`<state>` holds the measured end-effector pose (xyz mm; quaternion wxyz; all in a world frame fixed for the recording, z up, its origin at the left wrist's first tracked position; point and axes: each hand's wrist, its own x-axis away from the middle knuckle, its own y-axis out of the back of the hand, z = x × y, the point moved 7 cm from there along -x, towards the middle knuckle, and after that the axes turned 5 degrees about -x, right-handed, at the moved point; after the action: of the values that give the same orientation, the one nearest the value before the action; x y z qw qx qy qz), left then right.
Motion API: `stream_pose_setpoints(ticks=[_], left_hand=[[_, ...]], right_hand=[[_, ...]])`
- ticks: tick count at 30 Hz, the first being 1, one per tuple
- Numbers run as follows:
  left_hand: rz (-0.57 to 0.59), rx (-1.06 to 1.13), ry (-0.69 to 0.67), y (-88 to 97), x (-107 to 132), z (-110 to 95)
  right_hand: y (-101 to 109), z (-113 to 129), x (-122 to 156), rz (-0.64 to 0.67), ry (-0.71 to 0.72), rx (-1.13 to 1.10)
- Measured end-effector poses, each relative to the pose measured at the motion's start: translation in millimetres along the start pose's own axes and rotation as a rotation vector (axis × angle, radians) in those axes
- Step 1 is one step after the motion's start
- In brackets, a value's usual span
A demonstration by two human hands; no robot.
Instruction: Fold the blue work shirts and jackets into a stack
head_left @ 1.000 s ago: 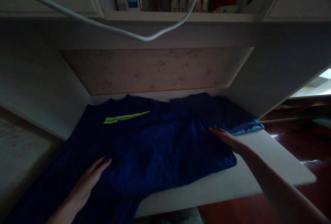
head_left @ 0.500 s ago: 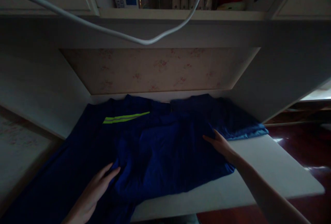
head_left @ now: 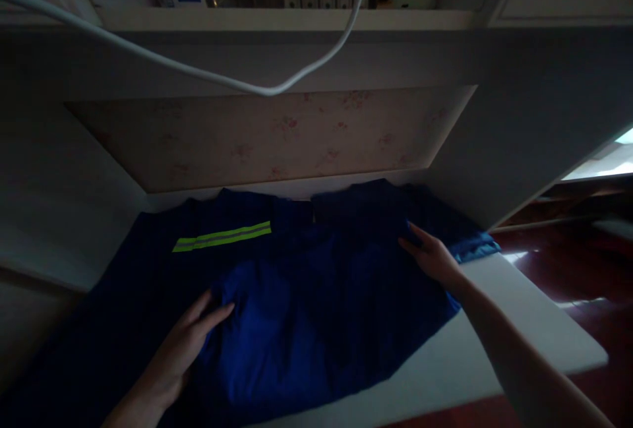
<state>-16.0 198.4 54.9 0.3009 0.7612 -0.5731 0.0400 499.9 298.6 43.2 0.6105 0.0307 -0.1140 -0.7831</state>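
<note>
A dark blue work jacket [head_left: 297, 322] with a yellow-green reflective stripe [head_left: 222, 236] is spread over the white desk. My left hand [head_left: 185, 339] pinches a fold of its cloth at the left, thumb and forefinger closed on it. At the right, my right hand [head_left: 432, 258] grips the cloth near its far edge. Between both hands the front layer is drawn fairly flat, with some creases. The other fingers of each hand are partly hidden by dark cloth. More blue cloth extends behind, towards the wall and to the right corner.
The white desk [head_left: 539, 322] shows along the front right. A white cable [head_left: 267, 90] hangs across the view above. Behind are a flowered wall panel [head_left: 297, 141] and an upper shelf [head_left: 297, 19] with a labelled container. Side panels enclose the desk left and right.
My hands have moved slightly up with the held cloth, which is drawn tighter between them. Its right lower corner has shifted a little right. The view has turned slightly to the right.
</note>
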Motion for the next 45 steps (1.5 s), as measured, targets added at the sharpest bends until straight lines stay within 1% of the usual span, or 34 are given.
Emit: stream_pose_setpoints(ticks=[2, 3, 5, 6, 7, 8, 9, 10, 11, 12, 13, 14, 15, 16, 17, 18, 19, 20, 21, 22, 23, 24, 26, 28, 30, 32, 34, 35, 37, 39, 40, 42, 44, 45], left_hand=[[0.070, 0.133, -0.055, -22.7, 2, -40], [0.117, 0.204, -0.082, -38.1, 4, -61], [0.226, 0.343, -0.159, -75.3, 7, -101], [0.288, 0.399, -0.186, -96.6, 6, -117], [0.347, 0.433, -0.205, -118.1, 4, -128], [0.392, 0.427, -0.232, -138.3, 1, -136], [0.420, 0.390, -0.266, -156.0, -4, -139], [0.425, 0.342, -0.294, -169.6, -10, -136], [0.405, 0.277, -0.323, -178.2, -15, -128], [0.364, 0.191, -0.363, -181.3, -20, -117], [0.317, 0.084, -0.423, -179.6, -22, -102], [0.265, -0.037, -0.497, -173.7, -21, -86], [0.207, -0.176, -0.584, -164.5, -16, -67], [0.145, -0.325, -0.677, -153.2, -8, -48], [0.075, -0.458, -0.735, -139.5, 1, -27], [0.008, -0.575, -0.760, -124.9, 11, -5], [-0.052, -0.682, -0.756, -110.3, 21, 17], [-0.090, -0.781, -0.733, -97.5, 31, 37], [-0.104, -0.867, -0.708, -87.3, 40, 55], [-0.094, -0.933, -0.684, -80.0, 48, 71], [-0.078, -0.976, -0.665, -74.5, 56, 83], [-0.066, -0.998, -0.650, -70.3, 62, 91], [-0.072, -0.991, -0.639, -62.8, 68, 98], [-0.100, -0.929, -0.627, -53.0, 69, 94], [-0.112, -0.808, -0.614, -38.8, 66, 86], [-0.113, -0.661, -0.587, -19.0, 62, 76], [-0.134, -0.537, -0.507, 7.0, 57, 68], [-0.157, -0.488, -0.438, 21.6, 54, 66], [-0.226, -0.410, -0.287, 50.7, 51, 67], [-0.292, -0.340, -0.193, 73.1, 49, 71], [-0.321, -0.306, -0.174, 80.6, 48, 74], [-0.377, -0.239, -0.155, 88.5, 46, 83], [-0.419, -0.188, -0.163, 87.3, 45, 92], [-0.432, -0.186, -0.184, 83.9, 46, 95]], right_hand=[[37, 28, -26, -0.117, 0.107, 0.104], [59, 42, -39, -0.177, 0.153, 0.160], [105, 67, -64, -0.289, 0.227, 0.288], [127, 77, -76, -0.343, 0.240, 0.371], [147, 84, -86, -0.394, 0.234, 0.460], [163, 89, -94, -0.448, 0.219, 0.550], [175, 92, -100, -0.500, 0.205, 0.633], [181, 94, -103, -0.543, 0.201, 0.704], [180, 94, -104, -0.569, 0.214, 0.764], [173, 92, -103, -0.566, 0.241, 0.815], [159, 85, -101, -0.530, 0.274, 0.856], [140, 74, -97, -0.469, 0.304, 0.890], [118, 57, -92, -0.382, 0.320, 0.915], [95, 36, -86, -0.274, 0.317, 0.938], [72, 12, -79, -0.167, 0.296, 0.958], [50, -14, -72, -0.059, 0.260, 0.981], [32, -38, -65, 0.025, 0.218, 1.009], [18, -58, -58, 0.066, 0.184, 1.035], [7, -72, -53, 0.081, 0.155, 1.062], [0, -80, -50, 0.060, 0.138, 1.086], [-7, -81, -47, 0.023, 0.139, 1.102], [-15, -77, -45, -0.005, 0.159, 1.109], [-39, -56, -38, -0.019, 0.244, 1.068], [-75, -27, -21, 0.020, 0.367, 0.933], [-119, -3, 5, 0.122, 0.448, 0.739], [-166, 10, 36, 0.260, 0.451, 0.532], [-211, 11, 63, 0.404, 0.352, 0.315], [-231, 7, 73, 0.466, 0.262, 0.203], [-265, -2, 86, 0.562, 0.038, -0.014], [-293, -10, 90, 0.609, -0.170, -0.195], [-305, -11, 88, 0.614, -0.250, -0.281], [-326, -11, 80, 0.596, -0.359, -0.449], [-343, -11, 69, 0.532, -0.427, -0.592], [-349, -11, 64, 0.474, -0.433, -0.645]])
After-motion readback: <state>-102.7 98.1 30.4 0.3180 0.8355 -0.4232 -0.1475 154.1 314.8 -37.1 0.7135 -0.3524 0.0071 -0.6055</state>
